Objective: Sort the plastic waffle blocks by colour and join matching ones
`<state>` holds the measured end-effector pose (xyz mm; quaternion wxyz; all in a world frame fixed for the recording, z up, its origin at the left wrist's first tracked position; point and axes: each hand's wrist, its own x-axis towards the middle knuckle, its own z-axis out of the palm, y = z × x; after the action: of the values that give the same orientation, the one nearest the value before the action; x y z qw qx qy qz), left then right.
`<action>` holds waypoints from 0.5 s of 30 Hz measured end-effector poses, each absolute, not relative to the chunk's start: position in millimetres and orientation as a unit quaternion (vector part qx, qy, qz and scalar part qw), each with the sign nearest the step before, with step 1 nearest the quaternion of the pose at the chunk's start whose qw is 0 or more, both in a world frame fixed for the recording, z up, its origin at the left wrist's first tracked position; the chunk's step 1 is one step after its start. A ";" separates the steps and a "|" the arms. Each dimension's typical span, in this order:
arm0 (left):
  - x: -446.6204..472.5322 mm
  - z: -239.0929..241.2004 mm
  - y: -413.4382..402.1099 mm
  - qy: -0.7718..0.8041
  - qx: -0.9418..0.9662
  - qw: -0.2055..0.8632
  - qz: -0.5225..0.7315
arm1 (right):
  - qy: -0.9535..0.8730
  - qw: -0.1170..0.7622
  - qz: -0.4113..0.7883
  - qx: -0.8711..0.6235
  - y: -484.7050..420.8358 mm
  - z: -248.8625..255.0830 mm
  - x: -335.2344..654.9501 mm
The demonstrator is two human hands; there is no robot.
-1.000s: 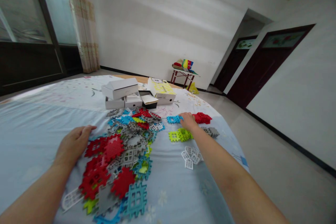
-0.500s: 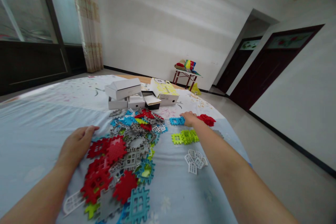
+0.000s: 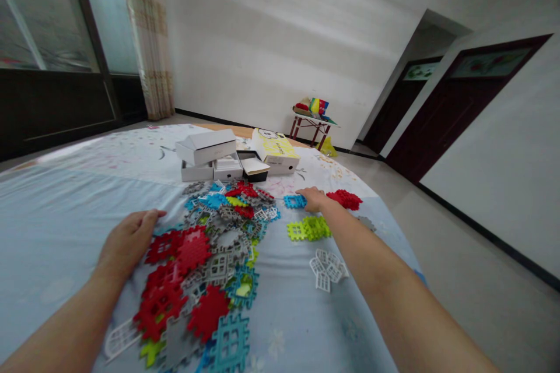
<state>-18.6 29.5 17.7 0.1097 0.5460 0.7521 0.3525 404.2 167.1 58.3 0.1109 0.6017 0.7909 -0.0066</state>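
Observation:
My right hand reaches across the table to a small row of blue interlocking building tiles. Its fingers are bent at the row's right end and appear to grip a blue tile, partly hidden by the hand. My left hand rests on the cloth at the left edge of a mixed heap of building tiles, thumb and forefinger stretched out and holding nothing. Closest to it are red tiles and a bit of teal. Grey tiles and a teal window tile lie deeper in the heap.
Green tiles, white window pieces and red tiles lie in separate groups around my right arm. White boxes and a yellow-and-white box stand beyond the heap. A small table is by the wall.
My right hand has shifted slightly left over the end of the blue tiles. My left hand stays in place; the view has turned a little.

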 end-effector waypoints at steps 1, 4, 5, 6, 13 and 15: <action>-18.8 17.6 29.6 0.753 0.545 0.110 0.352 | 0.789 0.111 -0.006 0.605 166.8 59.1 405.0; -18.9 18.0 29.6 0.754 0.547 0.114 0.344 | 0.786 0.106 -0.005 0.609 164.2 63.6 405.6; -18.6 18.4 29.5 0.755 0.548 0.116 0.342 | 0.788 0.102 -0.005 0.607 162.4 65.1 404.6; -18.2 18.8 29.5 0.755 0.547 0.118 0.342 | 0.793 0.097 -0.005 0.602 160.2 66.3 402.9; -17.1 19.7 28.9 0.756 0.543 0.119 0.345 | 0.854 0.053 -0.007 0.518 139.5 55.3 383.1; -17.6 19.5 28.7 0.755 0.546 0.118 0.343 | 0.852 0.055 -0.013 0.520 135.7 51.7 381.2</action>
<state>-17.6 28.7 19.5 0.1182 0.5463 0.7548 0.3434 381.2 135.7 51.7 0.0548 0.5203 0.8522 -0.0129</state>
